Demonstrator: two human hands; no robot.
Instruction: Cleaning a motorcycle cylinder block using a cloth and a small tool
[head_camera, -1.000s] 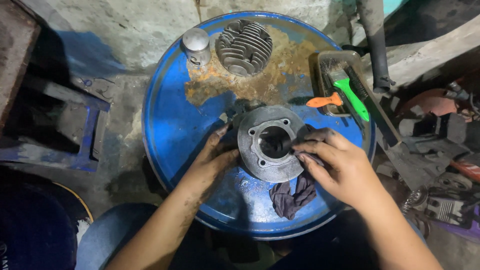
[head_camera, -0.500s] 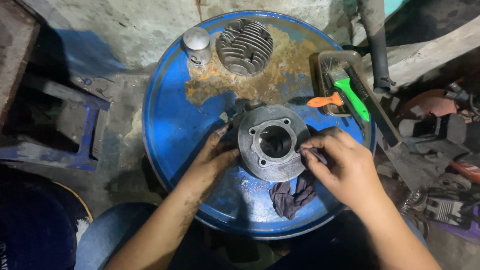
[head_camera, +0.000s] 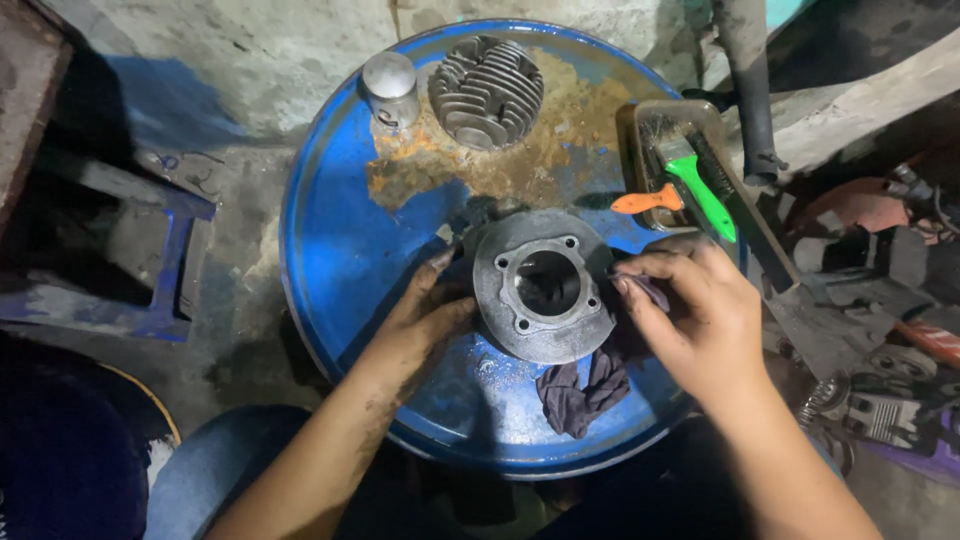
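Observation:
A round grey engine cylinder (head_camera: 545, 288) with a central bore and bolt holes stands on the blue drum lid (head_camera: 335, 250). My left hand (head_camera: 425, 318), dirty with grease, grips the cylinder's left side. My right hand (head_camera: 695, 312) pinches a dark purple rag (head_camera: 590, 385) against the cylinder's right rim; the rest of the rag hangs down onto the lid below the cylinder.
A finned cylinder head (head_camera: 487, 90) and a silver piston (head_camera: 391, 88) sit at the lid's rusty far side. At the right a tray (head_camera: 640, 125) holds a green-handled wire brush (head_camera: 700, 190) and an orange-handled tool (head_camera: 647, 201). Engine parts lie at right, a blue stand (head_camera: 170, 260) at left.
My right hand has slid with the rag from over the bore out to the cylinder's right rim. My left hand has kept its hold on the left side.

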